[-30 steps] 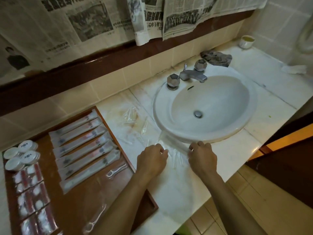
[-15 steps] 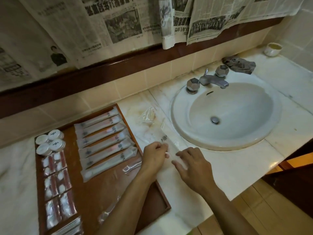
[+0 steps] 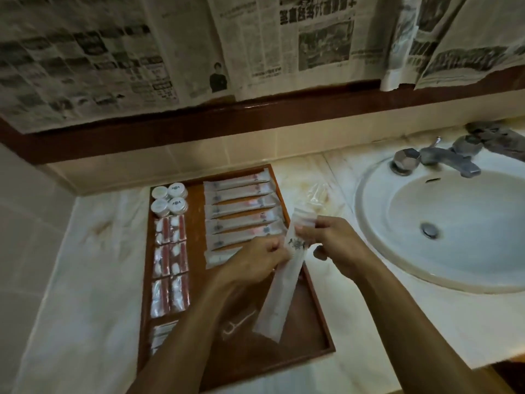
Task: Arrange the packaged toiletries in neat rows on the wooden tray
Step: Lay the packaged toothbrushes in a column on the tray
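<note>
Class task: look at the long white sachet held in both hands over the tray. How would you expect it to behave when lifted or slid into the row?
The long sachet probably is light: the left hand and right hand pinch only its upper end. Its lower end hangs straight over the wooden tray, so it seems fairly stiff. The glossy film may slide easily.

Dim newspaper-covered wall (image 3: pixel 170 52), marble counter (image 3: pixel 93 280)
</note>
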